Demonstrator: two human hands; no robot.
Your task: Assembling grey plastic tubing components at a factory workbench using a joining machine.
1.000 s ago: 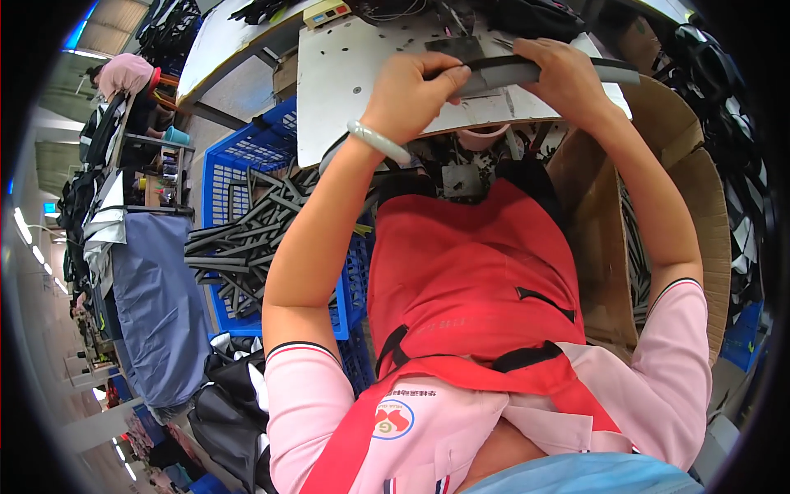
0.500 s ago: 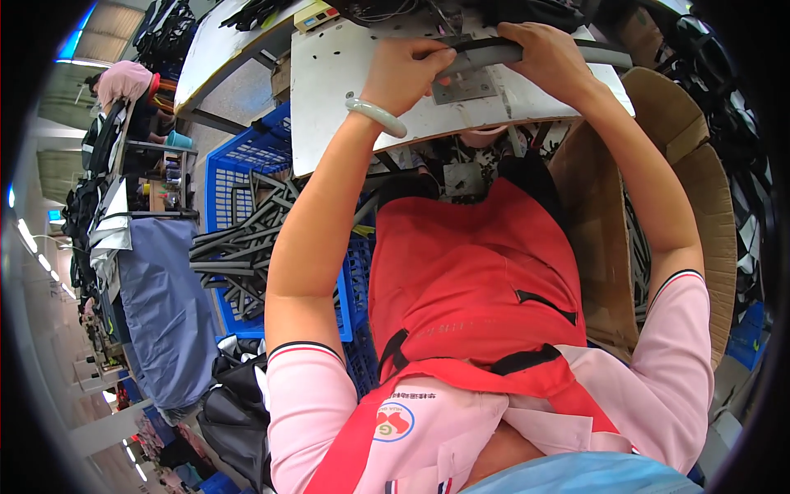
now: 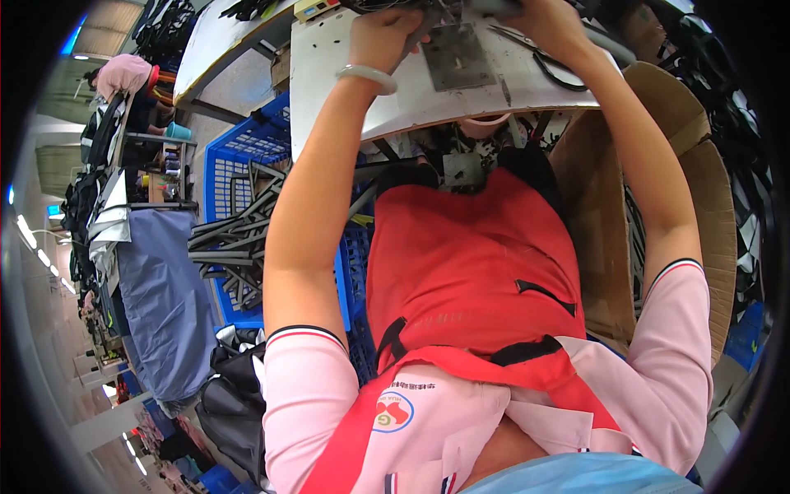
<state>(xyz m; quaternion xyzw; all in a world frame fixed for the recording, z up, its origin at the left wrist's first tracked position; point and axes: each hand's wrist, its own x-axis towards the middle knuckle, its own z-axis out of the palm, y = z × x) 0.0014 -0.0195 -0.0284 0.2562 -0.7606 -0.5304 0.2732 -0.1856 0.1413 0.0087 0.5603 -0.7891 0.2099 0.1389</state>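
Observation:
My left hand, with a pale bangle on the wrist, and my right hand are both raised to the far side of a white work table. Together they grip a long dark grey strip that runs between them along the picture's top edge; its right end sticks out past my right hand. Below the hands a grey metal plate lies flat on the table. Black-handled scissors lie next to the plate, under my right wrist. The fingertips are cut off by the top edge.
A blue crate with several long dark parts stands left of my knees. An open cardboard box stands at my right. Grey cloth and black bags lie at lower left. Another person in pink works far off.
Both hands have moved farther away across the table with the dark strip, now at the picture's top edge. The metal plate and scissors have come into view under them.

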